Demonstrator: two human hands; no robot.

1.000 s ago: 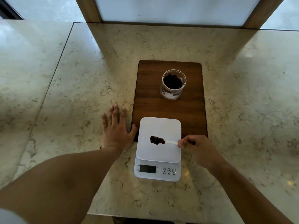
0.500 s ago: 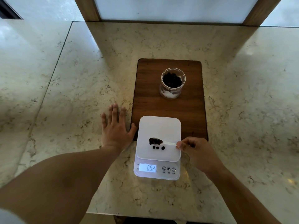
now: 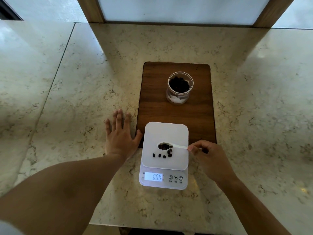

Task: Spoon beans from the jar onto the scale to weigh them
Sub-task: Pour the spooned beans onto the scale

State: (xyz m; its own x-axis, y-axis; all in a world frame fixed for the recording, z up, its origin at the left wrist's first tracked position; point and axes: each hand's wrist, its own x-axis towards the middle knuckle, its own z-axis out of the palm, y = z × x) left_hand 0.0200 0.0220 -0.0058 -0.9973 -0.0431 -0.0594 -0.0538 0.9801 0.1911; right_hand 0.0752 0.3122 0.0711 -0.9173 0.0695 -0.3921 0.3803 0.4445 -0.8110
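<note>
A white digital scale stands partly on a wooden board, its lit display facing me. My right hand pinches the handle of a small white spoon held tilted over the platform, its bowl still full of dark beans. Several loose beans lie on the platform just below the bowl. My left hand rests flat on the counter, fingers spread, beside the scale's left edge. The open glass jar with dark beans stands on the board behind the scale.
The dark wooden board lies on a marble counter. The counter's front edge runs just below the scale. A wood-framed panel rises at the back.
The spoon has tipped and more beans have dropped onto the platform. The display lit up and its reading changed. My left hand stayed put.
</note>
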